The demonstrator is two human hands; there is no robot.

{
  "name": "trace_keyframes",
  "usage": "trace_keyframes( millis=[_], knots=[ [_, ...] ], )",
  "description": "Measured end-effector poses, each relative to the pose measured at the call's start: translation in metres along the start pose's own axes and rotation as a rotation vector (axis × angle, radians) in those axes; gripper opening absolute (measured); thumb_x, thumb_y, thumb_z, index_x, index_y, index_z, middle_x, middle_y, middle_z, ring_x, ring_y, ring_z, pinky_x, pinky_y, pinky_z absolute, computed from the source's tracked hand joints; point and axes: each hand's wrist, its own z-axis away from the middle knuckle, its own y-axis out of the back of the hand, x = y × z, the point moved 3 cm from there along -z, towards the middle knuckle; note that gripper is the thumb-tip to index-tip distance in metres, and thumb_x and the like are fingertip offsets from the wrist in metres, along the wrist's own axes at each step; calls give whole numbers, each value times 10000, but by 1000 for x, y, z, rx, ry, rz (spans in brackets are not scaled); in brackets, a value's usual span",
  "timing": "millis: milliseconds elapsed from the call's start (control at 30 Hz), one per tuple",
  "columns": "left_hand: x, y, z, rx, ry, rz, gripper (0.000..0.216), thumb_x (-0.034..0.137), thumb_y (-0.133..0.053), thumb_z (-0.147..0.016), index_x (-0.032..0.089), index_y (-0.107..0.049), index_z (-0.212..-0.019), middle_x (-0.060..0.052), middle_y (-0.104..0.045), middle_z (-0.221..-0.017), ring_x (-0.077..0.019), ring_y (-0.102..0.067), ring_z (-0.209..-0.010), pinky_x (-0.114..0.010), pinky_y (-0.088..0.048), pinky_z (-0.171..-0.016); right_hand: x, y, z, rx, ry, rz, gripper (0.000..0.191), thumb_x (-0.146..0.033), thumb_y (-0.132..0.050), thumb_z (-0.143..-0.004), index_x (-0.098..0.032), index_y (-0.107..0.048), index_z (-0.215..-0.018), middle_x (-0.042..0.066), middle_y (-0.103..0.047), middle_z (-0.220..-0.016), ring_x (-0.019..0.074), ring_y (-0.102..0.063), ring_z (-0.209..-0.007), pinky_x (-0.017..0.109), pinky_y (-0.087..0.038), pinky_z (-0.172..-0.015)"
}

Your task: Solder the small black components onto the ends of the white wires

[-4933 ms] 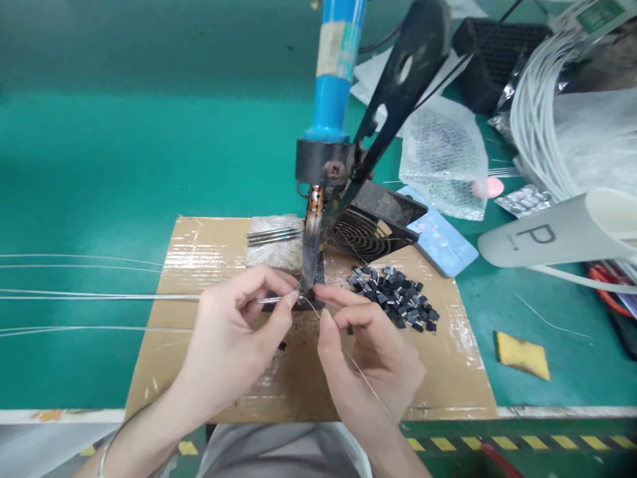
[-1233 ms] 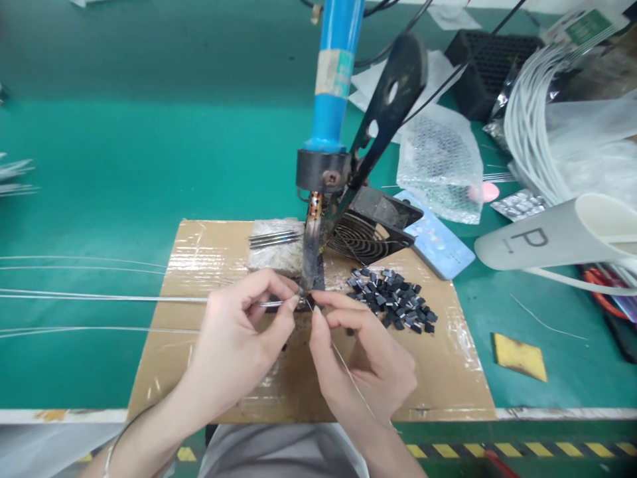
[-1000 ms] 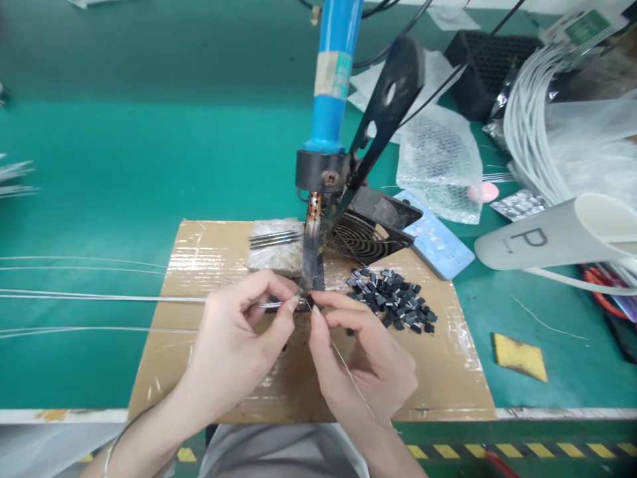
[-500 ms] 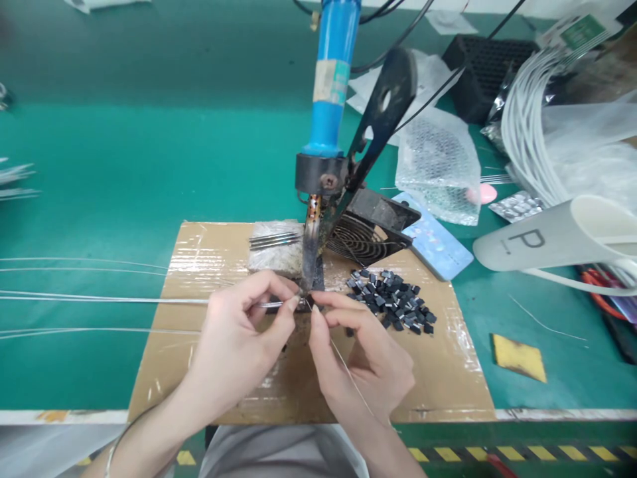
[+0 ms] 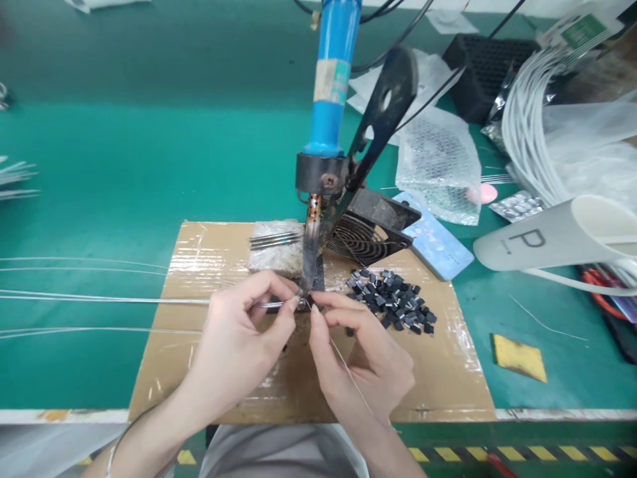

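A blue-handled soldering iron (image 5: pixel 328 86) is clamped upright in a black metal bracket (image 5: pixel 383 106), its tip pointing down between my hands. My left hand (image 5: pixel 249 338) pinches thin white wires (image 5: pixel 124 299) that run in from the left, their ends close to the iron's tip. With thumb and forefinger my right hand (image 5: pixel 358 352) holds a strand of solder wire (image 5: pixel 351 375), which trails down across the palm. Its upper end meets the spot under the tip. Fingertips hide most of the joint there. Small black connectors (image 5: pixel 393 299) lie heaped beside my right hand.
Cardboard (image 5: pixel 428 392) covers the work area. A wrapped block (image 5: pixel 276 249) with metal pins on it and a black fan (image 5: pixel 371 229) stand behind the hands. To the right are a blue case (image 5: pixel 438 242), a white cup (image 5: pixel 542 239), a yellow sponge (image 5: pixel 519 357) and coiled white wires (image 5: pixel 527 126).
Almost nothing differs. Both hands hold the same position at the iron's tip, with only a very slight shift of the solder wire.
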Motion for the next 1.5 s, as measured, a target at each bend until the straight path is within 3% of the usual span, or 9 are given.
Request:
trace_keyframes(
  millis=[533,1033,1133,1267,1367,1500],
  knots=[
    [2,1,2,-3,0,-11,125,138,-691,-793,219,-700,-698,29,-776,-718,-125,-706,-683,-181,-523,-631,-1,0,1,24,23,21,185,-17,-737,-922,-195,-710,-966,61,-849,-976,147,-833,-891,229,-682,-853],
    [-5,1,4,-28,-25,-102,120,176,-673,-824,217,-696,-714,-4,-795,-743,-155,-706,-651,-225,-519,-575,3,-1,4,-22,-77,-56,175,-50,-709,-932,-224,-690,-924,63,-855,-990,193,-843,-918,296,-694,-836],
    [-9,5,11,-22,-111,-215,150,152,-646,-875,225,-685,-749,8,-790,-762,-132,-640,-572,-228,-454,-505,6,4,6,-12,-141,-78,152,-84,-706,-963,-220,-682,-901,66,-851,-1000,201,-837,-939,309,-680,-834],
    [-20,13,28,46,-397,-482,187,55,-632,-922,217,-658,-834,-6,-822,-877,-120,-669,-614,-252,-498,-603,20,30,8,187,-357,-16,79,-243,-725,-1017,-204,-716,-949,-10,-754,-738,155,-738,-646,263,-587,-633],
    [-36,16,40,77,-577,-576,206,-3,-647,-928,201,-649,-901,-37,-824,-885,-168,-782,-798,-279,-534,-718,38,55,9,252,-452,-133,300,-391,-657,-1062,-181,-783,-889,33,-752,-757,194,-729,-700,324,-580,-683],
    [-56,17,49,110,-568,-558,172,20,-686,-932,191,-702,-933,-102,-821,-981,-236,-789,-926,-362,-571,-839,67,81,17,308,-537,-308,563,-581,-484,-1069,-157,-845,-986,138,-836,-970,269,-776,-777,410,-604,-653]
  ],
)
